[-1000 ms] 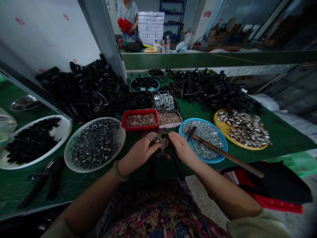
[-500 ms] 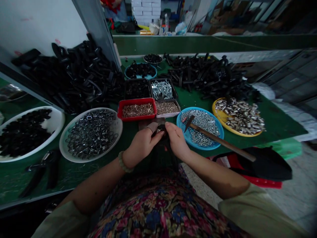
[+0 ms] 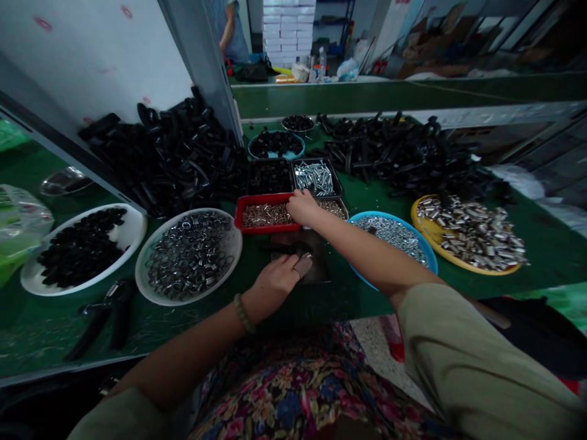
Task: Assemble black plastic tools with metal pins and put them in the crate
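Observation:
My left hand (image 3: 275, 286) is closed on a black part (image 3: 298, 247), probably a handle piece, lying low over a dark metal plate (image 3: 321, 269). Its exact shape is partly hidden by my fingers. My right hand (image 3: 303, 209) reaches forward to the right end of a red tray (image 3: 241, 220) of copper-coloured rivets (image 3: 266, 214). Its fingertips are bent together at the rivets, and what is between them is too small to make out. Beneath that hand and forearm, a pale tray of small rivets (image 3: 334, 208) is partly covered.
Metal rings fill a white bowl (image 3: 145, 287); a blue bowl (image 3: 431, 253) holds small silver parts. Silver cylinders (image 3: 477, 232) lie in a yellow dish. A hammer handle (image 3: 495, 315) shows beyond my right arm. Black handles (image 3: 174, 153) are heaped behind. A person's arm (image 3: 228, 27) is far back.
My right hand has left the black part and moved forward to the red tray. My left hand has lowered with the part toward the plate. The view has shifted left.

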`<state>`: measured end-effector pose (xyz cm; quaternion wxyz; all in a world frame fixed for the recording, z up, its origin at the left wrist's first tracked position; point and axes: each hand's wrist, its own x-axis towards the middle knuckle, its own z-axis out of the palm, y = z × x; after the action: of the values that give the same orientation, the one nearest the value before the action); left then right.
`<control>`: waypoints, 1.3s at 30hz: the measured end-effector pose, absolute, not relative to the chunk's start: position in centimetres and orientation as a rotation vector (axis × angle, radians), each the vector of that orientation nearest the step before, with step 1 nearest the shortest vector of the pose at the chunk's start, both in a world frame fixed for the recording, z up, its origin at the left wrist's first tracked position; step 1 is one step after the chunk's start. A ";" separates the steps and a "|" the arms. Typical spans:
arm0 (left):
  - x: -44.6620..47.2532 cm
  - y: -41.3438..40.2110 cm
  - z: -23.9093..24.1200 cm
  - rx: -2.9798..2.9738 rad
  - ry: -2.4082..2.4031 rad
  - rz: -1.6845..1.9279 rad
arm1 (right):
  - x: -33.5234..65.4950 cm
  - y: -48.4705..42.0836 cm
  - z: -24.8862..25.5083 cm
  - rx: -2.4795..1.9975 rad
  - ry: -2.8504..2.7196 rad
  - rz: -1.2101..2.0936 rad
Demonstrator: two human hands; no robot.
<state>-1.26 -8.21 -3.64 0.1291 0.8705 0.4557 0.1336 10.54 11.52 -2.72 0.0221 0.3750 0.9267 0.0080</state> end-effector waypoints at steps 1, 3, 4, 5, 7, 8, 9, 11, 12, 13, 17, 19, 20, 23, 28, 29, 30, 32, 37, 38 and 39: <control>-1.5 -7.3 -3.8 2.538 1.302 0.389 | 10.0 11.9 -3.0 1.147 2.861 0.018; -2.6 -4.2 -3.3 2.502 1.391 0.415 | 9.5 12.1 -3.4 1.117 2.838 0.025; -3.3 -2.2 -2.9 2.466 1.514 0.424 | 9.5 12.2 -3.5 1.108 2.835 0.026; -4.1 0.1 -2.6 2.413 1.679 0.428 | 9.6 12.2 -3.6 1.105 2.837 0.027; -5.4 4.5 -2.2 2.351 1.841 0.272 | 9.9 12.2 -3.5 1.115 2.849 0.022; -5.8 6.2 -2.3 2.346 1.854 0.205 | 10.0 12.2 -3.5 1.125 2.855 0.014; -6.0 7.6 -2.6 2.344 1.851 0.153 | 10.2 12.1 -3.4 1.135 2.861 0.002; -6.1 9.1 -3.5 2.347 1.834 0.129 | 10.3 12.1 -3.2 1.158 2.874 -0.032; -6.0 9.3 -3.9 2.345 1.836 0.140 | 10.4 12.0 -3.1 1.168 2.883 -0.045; -6.0 9.3 -4.4 2.342 1.843 0.153 | 10.4 11.9 -3.0 1.183 2.896 -0.064; -5.9 8.7 -5.2 2.337 1.849 0.198 | 11.2 11.3 -2.7 1.302 2.993 -0.290; -6.1 8.7 -5.3 2.338 1.830 0.208 | 12.5 10.4 -2.6 1.370 3.055 -0.519; -6.1 8.8 -5.3 2.334 1.816 0.216 | 13.4 9.7 -2.6 1.403 3.075 -0.640; -6.3 9.1 -5.6 2.280 1.799 0.268 | 16.8 7.2 -3.1 1.517 3.057 -0.959; -6.2 9.1 -6.0 2.173 1.854 0.365 | 20.6 3.7 -5.1 1.517 2.929 -1.227; -6.2 9.1 -6.0 2.167 1.855 0.398 | 20.8 3.5 -5.5 1.529 2.909 -1.253; -6.1 9.1 -5.9 2.168 1.849 0.444 | 20.8 3.3 -5.8 1.556 2.888 -1.269; -6.0 9.0 -5.6 2.167 1.822 0.549 | 20.5 3.4 -6.2 1.623 2.847 -1.252; -5.8 9.0 -4.4 2.035 1.862 0.733 | 19.5 4.0 -6.6 1.581 2.868 -0.943; -5.7 8.7 -4.1 1.982 1.877 0.761 | 19.3 3.9 -6.4 1.546 2.881 -0.852; -5.6 8.2 -3.8 1.921 1.873 0.785 | 19.2 3.8 -6.3 1.513 2.885 -0.765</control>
<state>-5.56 8.17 -3.81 0.1721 0.6770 0.6599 0.2767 19.17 3.84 -6.26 -0.1020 0.4499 0.8576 -0.2274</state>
